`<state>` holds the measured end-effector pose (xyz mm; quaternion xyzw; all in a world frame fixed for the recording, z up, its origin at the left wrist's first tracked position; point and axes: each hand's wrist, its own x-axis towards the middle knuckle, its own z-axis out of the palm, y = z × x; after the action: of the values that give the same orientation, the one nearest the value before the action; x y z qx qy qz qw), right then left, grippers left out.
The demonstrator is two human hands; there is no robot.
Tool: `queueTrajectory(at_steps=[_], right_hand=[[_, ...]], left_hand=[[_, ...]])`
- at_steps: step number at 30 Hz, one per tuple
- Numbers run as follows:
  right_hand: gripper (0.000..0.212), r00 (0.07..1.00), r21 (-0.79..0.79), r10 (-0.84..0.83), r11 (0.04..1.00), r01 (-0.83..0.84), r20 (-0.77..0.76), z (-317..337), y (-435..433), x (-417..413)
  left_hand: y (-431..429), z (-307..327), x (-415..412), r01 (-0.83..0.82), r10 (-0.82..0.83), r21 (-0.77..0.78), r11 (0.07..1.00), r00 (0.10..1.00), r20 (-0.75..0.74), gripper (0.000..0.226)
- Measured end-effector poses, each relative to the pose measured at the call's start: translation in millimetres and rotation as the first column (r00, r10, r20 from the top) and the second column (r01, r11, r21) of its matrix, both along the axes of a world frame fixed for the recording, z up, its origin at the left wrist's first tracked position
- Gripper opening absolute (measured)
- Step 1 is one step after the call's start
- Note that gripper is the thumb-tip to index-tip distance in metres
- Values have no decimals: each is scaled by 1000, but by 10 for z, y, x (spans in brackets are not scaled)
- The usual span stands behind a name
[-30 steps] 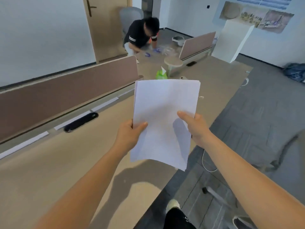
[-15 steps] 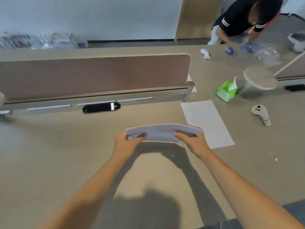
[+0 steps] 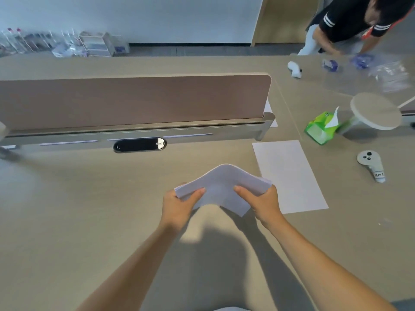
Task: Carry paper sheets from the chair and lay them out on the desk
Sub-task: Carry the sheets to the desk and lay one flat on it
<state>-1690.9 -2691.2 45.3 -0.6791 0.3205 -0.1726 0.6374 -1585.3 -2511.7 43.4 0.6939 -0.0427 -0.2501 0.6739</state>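
Note:
A stack of white paper sheets (image 3: 221, 184) is held above the beige desk (image 3: 78, 209), bowed upward in the middle like an arch. My left hand (image 3: 178, 206) grips its left end, thumb on top. My right hand (image 3: 261, 204) grips its right end the same way. One single white sheet (image 3: 289, 173) lies flat on the desk just right of my hands. The chair is out of view.
A brown divider panel (image 3: 134, 99) runs across the desk behind a black cable slot (image 3: 139, 144). To the right lie a green tissue pack (image 3: 320, 129), a white controller (image 3: 370, 163) and a round stand (image 3: 375, 113). Another person (image 3: 350, 21) works at the far right.
I have turned from the desk's end to face it. The stack has gone from upright in front of me to low over the desk, and it now bows up more sharply.

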Motion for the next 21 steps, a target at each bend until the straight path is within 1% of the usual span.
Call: queueTrajectory(at_steps=[3,4,6,7,9,10,11,12,13,15,16,18,19,21], right_hand=[[9,999,-18,45,999,-45,-14,-25,59,-24],[12,999,-1,47,999,-47,-13,-46,58,-29],[19,999,41,24,999,-23,-28,-98,34,-43],[20,999,41,16,999,-14,-38,-109,30,-47],[27,997,35,15,999,-13,-69,-140,0,-32],[35,996,26,13,1000,-10,-87,-119,-24,-1],[39,994,2,26,1000,-25,-102,-108,-76,38],[34,992,-10,41,999,-42,-124,-83,-137,96],[24,990,-3,71,997,-72,-120,-75,-220,160],[6,987,23,88,996,-86,-131,-23,-375,302],[12,985,50,82,996,-75,-151,-26,-453,359],[38,980,180,82,982,-49,-181,-108,-561,413],[45,976,221,68,975,-20,-208,-185,-602,426],[49,963,230,37,973,27,-266,-378,-656,449]], left_hand=[[73,-69,-33,68,-68,21,997,997,31,6],[89,-84,-27,87,-87,20,996,996,27,6],[124,-115,-1,101,-101,16,995,995,11,17],[143,-128,21,113,-113,20,993,993,23,17],[135,-151,70,129,-133,55,990,988,77,13],[118,-169,106,128,-133,63,990,988,80,10],[78,-166,154,115,-117,62,991,992,38,9],[22,-152,217,92,-90,71,993,996,-25,9],[-42,-136,298,73,-65,96,993,994,-85,9],[-167,-122,491,96,-78,136,986,988,-135,14],[-238,-117,586,115,-95,121,986,983,-159,14],[-389,-148,753,123,-107,73,990,974,-201,12],[-466,-192,826,119,-102,71,990,973,-207,11],[-616,-302,953,124,-97,134,983,976,-193,9]])
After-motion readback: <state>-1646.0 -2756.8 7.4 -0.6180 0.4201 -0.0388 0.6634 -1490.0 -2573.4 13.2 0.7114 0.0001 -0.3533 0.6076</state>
